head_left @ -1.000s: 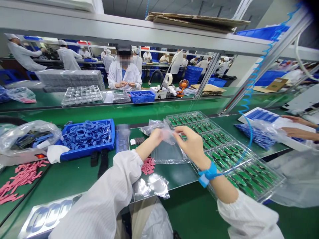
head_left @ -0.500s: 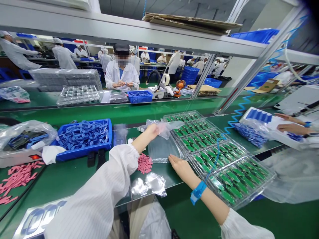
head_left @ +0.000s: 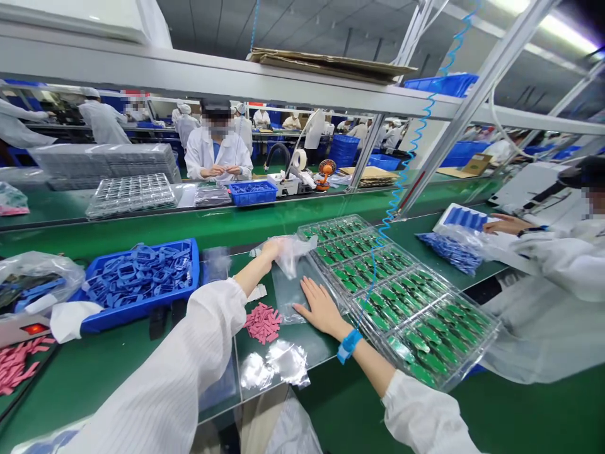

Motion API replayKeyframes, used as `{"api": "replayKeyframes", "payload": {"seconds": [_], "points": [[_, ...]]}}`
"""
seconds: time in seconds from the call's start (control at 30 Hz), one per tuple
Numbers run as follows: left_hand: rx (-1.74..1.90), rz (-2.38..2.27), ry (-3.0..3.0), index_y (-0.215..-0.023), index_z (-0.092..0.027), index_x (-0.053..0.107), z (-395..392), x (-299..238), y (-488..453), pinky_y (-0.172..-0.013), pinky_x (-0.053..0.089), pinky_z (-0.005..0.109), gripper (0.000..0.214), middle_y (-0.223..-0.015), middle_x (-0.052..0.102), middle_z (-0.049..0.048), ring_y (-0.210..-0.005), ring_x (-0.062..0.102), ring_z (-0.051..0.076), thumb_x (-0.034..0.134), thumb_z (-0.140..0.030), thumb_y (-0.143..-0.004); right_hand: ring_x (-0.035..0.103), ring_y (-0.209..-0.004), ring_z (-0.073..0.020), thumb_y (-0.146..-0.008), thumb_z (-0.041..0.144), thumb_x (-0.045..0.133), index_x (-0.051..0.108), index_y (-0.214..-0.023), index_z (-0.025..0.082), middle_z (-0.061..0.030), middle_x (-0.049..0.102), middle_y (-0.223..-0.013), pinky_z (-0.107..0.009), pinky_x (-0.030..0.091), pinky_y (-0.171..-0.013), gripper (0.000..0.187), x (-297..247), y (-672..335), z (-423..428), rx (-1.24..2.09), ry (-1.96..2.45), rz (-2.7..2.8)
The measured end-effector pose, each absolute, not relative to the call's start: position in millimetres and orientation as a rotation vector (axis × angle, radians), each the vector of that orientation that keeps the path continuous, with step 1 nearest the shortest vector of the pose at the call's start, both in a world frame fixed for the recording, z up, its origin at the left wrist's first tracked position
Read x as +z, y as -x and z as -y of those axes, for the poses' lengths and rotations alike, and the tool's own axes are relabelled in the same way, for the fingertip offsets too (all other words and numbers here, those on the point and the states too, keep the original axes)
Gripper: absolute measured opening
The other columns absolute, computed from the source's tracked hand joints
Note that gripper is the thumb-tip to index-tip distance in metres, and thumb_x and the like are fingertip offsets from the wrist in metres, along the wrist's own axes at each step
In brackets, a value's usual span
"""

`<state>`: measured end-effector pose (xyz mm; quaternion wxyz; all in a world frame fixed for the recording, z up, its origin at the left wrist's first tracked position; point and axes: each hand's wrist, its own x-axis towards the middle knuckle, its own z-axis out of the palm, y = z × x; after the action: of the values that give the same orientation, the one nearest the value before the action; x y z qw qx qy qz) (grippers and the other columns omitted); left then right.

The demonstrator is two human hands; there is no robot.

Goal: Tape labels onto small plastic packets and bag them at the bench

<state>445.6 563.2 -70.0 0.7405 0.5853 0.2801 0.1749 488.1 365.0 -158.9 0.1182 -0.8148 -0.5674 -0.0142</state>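
Note:
My left hand (head_left: 272, 250) is closed on a crumpled clear plastic bag (head_left: 299, 250), raised a little above the table; its fingertips are partly hidden by the film. Beneath it lies a flat clear plastic sheet or bag (head_left: 289, 291). My right hand (head_left: 322, 308) rests palm down on that sheet's near part, fingers stretched out, with a blue strap (head_left: 349, 345) round the wrist. Close by, to the left, is a small heap of pink strips (head_left: 263, 323). Shiny silvery film pieces (head_left: 287, 362) lie at the table's front edge.
Right of my hands sits a clear tray of green circuit boards (head_left: 401, 284). A blue bin (head_left: 195, 277) of blue plastic frames stands left. A coiled blue cord (head_left: 401, 176) hangs over the tray. At right, a co-worker's hand (head_left: 508, 224) is near a white box.
My right hand has slid forward onto the flat plastic and spread its fingers. My left hand keeps hold of the crumpled bag. The camera view has shifted to the right.

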Motion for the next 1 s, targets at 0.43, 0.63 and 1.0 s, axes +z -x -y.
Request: {"api": "replayKeyframes", "payload": {"seconds": [0.43,0.63,1.0], "points": [[0.493,-0.732,-1.339,-0.11,-0.015,0.058,-573.1,-95.9,-473.3,-0.082,0.052,0.04,0.028,-0.112,0.061,0.0072,-0.096,0.06,0.02,0.055,-0.032,-0.088,0.026,-0.138,-0.0242,-0.089,0.06,0.035,0.033,-0.142,0.015,-0.0094,0.03,-0.148,-0.043,0.026,-0.113,0.07,-160.7,-519.5,-343.9,0.031,2.317,1.617],[0.532,-0.74,-1.326,-0.11,-0.016,0.058,-571.1,-102.8,-489.7,-0.083,0.052,0.04,0.027,-0.113,0.06,0.008,-0.096,0.06,0.019,0.054,-0.031,-0.088,0.026,-0.138,-0.0246,-0.088,0.061,0.034,0.033,-0.142,0.016,-0.0082,0.03,-0.148,-0.044,0.028,-0.113,0.07,-165.1,-534.3,-348.3,-0.015,2.337,1.536],[0.54,-0.739,-1.353,-0.108,-0.016,0.059,-568.1,-105.6,-495.1,-0.081,0.053,0.039,0.025,-0.111,0.061,0.0072,-0.094,0.06,0.019,0.055,-0.031,-0.088,0.051,-0.121,-0.0217,-0.094,0.033,0.038,0.058,-0.123,0.021,-0.0052,0.057,-0.127,-0.04,0.045,-0.102,0.037,-173.0,-520.4,-330.5,-0.268,2.255,1.502]]}}
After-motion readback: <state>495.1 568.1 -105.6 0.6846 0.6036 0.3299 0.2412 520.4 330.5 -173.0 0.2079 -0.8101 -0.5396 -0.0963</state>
